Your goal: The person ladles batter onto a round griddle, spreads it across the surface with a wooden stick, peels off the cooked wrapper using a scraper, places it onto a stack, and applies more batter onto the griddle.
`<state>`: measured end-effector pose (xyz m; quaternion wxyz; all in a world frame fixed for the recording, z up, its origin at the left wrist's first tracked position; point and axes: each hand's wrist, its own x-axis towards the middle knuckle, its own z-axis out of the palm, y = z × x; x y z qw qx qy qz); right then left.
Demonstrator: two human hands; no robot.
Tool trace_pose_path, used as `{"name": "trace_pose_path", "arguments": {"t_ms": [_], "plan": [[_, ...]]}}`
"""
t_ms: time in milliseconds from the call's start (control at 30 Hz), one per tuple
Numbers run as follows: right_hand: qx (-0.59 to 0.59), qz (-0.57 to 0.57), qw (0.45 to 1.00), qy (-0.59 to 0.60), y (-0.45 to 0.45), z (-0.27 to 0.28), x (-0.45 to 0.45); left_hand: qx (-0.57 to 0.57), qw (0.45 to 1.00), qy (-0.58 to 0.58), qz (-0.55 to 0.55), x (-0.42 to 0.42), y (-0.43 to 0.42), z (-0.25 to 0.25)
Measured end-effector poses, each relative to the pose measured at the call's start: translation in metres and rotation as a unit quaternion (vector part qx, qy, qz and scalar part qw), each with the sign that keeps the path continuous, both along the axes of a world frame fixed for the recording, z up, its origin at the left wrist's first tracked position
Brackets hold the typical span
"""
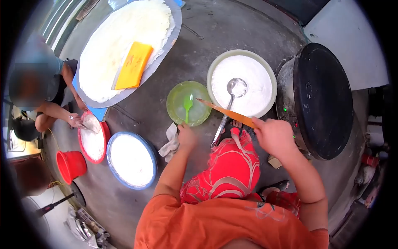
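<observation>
My left hand (pixel 187 136) is closed on the handle of a small green spatula-like tool (pixel 188 106), whose head is over or in a green bowl (pixel 170 108) of thin liquid. Closed as well, my right hand (pixel 273 137) grips one end of a long flat orange spatula (pixel 233 115). Its tip points at the green bowl's right side. Just beyond my right hand stands a large basin (pixel 210 70) of white batter or flour, with a metal ladle (pixel 226 112) resting in it. A crumpled cloth (pixel 169 143) lies beside my left hand.
At right is a round black griddle (pixel 325 99) with lit green lights. A round tray (pixel 176 25) bears pale flat sheets and a yellow flat piece (pixel 134 66). Left are a blue basin (pixel 154 159), a red basin (pixel 107 141) touched by another person's hand (pixel 74 120), and a red bucket (pixel 71 166).
</observation>
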<state>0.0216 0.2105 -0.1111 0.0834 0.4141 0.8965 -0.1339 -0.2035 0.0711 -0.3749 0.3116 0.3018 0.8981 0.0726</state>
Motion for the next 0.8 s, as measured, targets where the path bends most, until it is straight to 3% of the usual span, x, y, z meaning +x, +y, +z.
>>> {"name": "trace_pose_path", "arguments": {"t_ms": [67, 167, 367, 533, 667, 800], "plan": [[-0.035, 0.039, 0.993, -0.102, 0.005, -0.015, -0.025, 0.04, 0.999, 0.027, -0.001, -0.007, -0.001, 0.003], [-0.051, 0.038, 0.993, -0.102, 0.014, -0.054, -0.048, 0.115, 0.991, -0.07, 0.015, -0.024, -0.014, 0.003], [-0.108, -0.02, 0.993, -0.034, 0.018, -0.092, -0.06, 0.223, 0.964, -0.138, 0.04, 0.015, -0.057, 0.044], [-0.122, -0.032, 0.991, -0.039, 0.016, -0.101, -0.054, 0.187, 0.98, -0.071, 0.024, -0.017, -0.033, -0.036], [-0.121, -0.043, 0.991, -0.033, 0.012, -0.094, -0.054, 0.237, 0.967, -0.07, 0.067, -0.043, -0.004, -0.029], [-0.104, -0.041, 0.994, -0.009, 0.009, -0.087, -0.057, 0.192, 0.972, -0.075, 0.112, -0.039, -0.013, -0.013]]}}
